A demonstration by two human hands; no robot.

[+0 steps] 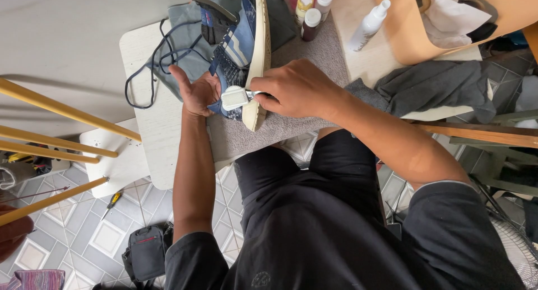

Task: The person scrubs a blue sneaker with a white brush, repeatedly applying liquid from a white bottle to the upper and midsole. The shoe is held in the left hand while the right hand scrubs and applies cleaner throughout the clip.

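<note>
**Brush on the toe of a blue sneaker**

Blue fabric and a cream sole mark the sneaker (pixel 242 49), which lies on its side on a grey towel (pixel 314 60) spread over a pale work table (pixel 151 116). Its toe points toward the person and its dark laces (pixel 157 66) trail off to the left. The left hand (pixel 197 93) cups the toe from the left, fingers spread and palm against the upper, steadying it rather than clamping it. The right hand (pixel 297 88) is closed around the handle of a small white brush (pixel 235 98), whose head sits against the toe where upper meets sole.

By the look of it, this is the scrubbing step at the toe. Working further along the shoe would call for the left hand to keep it braced while the brush shifts along the sole edge.

Behind the sneaker stand 3 small bottles (pixel 311 10), capped and close together; their contents cannot be read from here. 1 white spray bottle (pixel 369 22) lies tilted just to their right. Farther right, a tan tub (pixel 403 32) holds white crumpled cloth or paper and something dark. Dark grey cloth (pixel 437 88) is heaped below it at the table edge.
</note>
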